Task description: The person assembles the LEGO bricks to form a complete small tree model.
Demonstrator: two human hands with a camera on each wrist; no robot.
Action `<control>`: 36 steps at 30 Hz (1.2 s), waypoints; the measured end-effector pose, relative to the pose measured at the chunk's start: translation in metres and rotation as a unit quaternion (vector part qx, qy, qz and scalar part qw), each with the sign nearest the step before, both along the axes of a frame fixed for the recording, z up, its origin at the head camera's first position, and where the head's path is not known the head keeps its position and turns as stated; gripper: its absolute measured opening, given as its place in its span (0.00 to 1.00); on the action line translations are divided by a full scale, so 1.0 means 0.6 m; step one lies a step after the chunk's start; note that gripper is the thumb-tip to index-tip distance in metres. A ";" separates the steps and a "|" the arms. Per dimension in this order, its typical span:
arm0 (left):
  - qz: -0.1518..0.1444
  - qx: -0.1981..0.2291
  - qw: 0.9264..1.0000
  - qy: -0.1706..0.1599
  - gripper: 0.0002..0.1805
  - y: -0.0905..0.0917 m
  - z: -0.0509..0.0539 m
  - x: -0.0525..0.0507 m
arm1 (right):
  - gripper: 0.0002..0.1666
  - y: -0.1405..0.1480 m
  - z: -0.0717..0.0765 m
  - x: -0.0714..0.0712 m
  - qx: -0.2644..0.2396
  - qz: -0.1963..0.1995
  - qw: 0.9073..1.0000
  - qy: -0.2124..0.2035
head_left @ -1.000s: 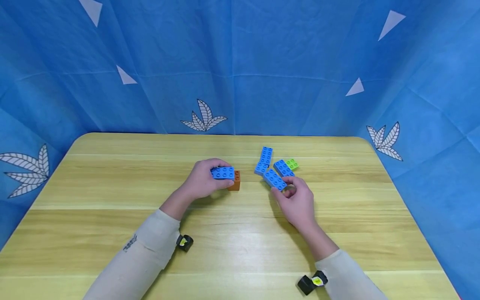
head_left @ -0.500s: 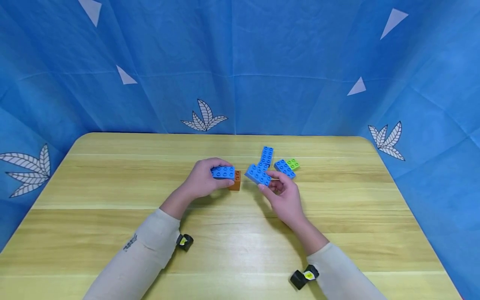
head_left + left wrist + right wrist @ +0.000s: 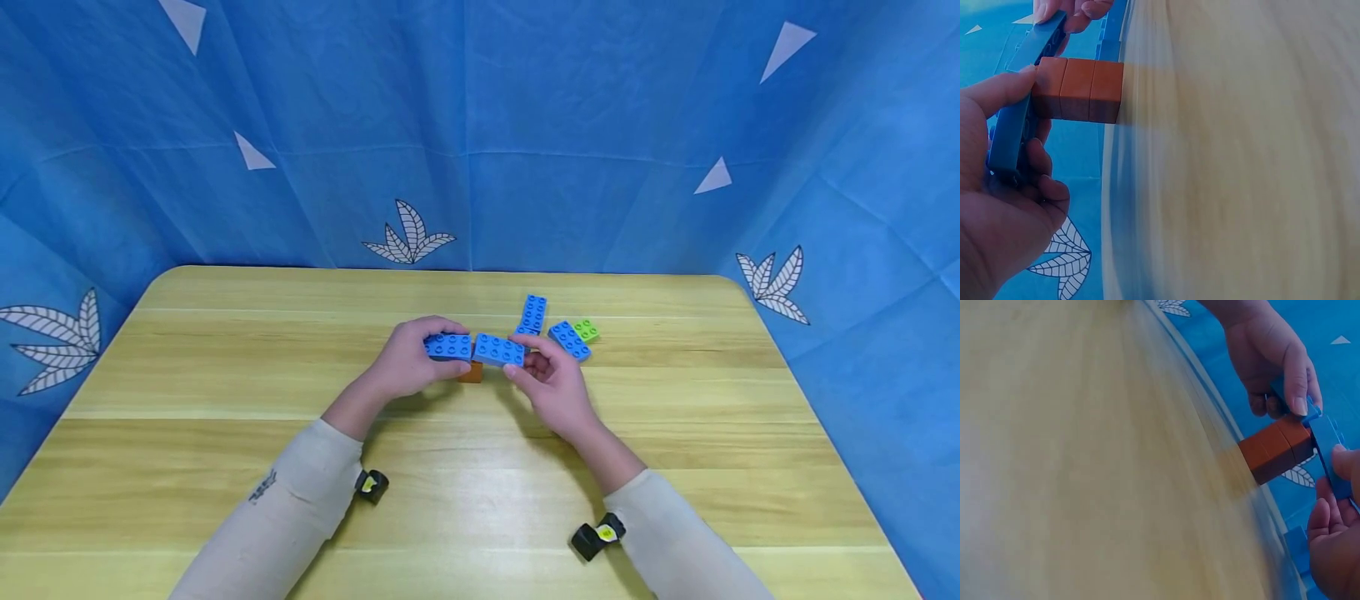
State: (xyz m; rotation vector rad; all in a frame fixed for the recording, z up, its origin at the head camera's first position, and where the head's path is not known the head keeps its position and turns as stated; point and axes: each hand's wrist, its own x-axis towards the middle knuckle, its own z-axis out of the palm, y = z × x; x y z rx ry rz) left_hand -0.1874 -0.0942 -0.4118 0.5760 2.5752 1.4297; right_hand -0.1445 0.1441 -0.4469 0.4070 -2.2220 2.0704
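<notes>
My left hand (image 3: 405, 360) grips a blue toy brick (image 3: 448, 346) by its long sides. Its right end sits on a short stack of orange-brown bricks (image 3: 471, 373), which the left wrist view shows as several-studded blocks (image 3: 1079, 90) joined in a column. My right hand (image 3: 558, 387) pinches a second blue brick (image 3: 498, 350) between thumb and fingers. That brick is end to end with the first, slightly tilted, over the right part of the stack. In the right wrist view the second brick (image 3: 1327, 450) is at the column's top; whether its studs are engaged cannot be told.
Behind my right hand lie a long blue brick (image 3: 533, 312) and a partly hidden blue one (image 3: 527, 331). Another blue brick (image 3: 569, 340) touches a small lime-green brick (image 3: 587, 330). A blue patterned cloth (image 3: 465, 133) hangs behind the wooden table (image 3: 262, 300).
My right hand has carried its blue brick leftward from the loose bricks to the stack and turned it nearly in line with the other. My left hand has stayed in place.
</notes>
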 end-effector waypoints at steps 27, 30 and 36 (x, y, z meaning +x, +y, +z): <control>-0.043 0.030 0.997 0.059 0.15 0.010 -0.009 -0.005 | 0.18 -0.007 0.067 0.004 0.080 0.032 0.996 0.012; -0.043 0.007 0.996 0.077 0.15 0.013 -0.005 -0.003 | 0.19 -0.004 0.051 -0.005 0.090 0.032 0.995 0.007; -0.042 -0.003 0.995 0.089 0.17 0.014 -0.005 -0.001 | 0.22 0.002 0.012 -0.018 0.077 0.020 0.997 0.010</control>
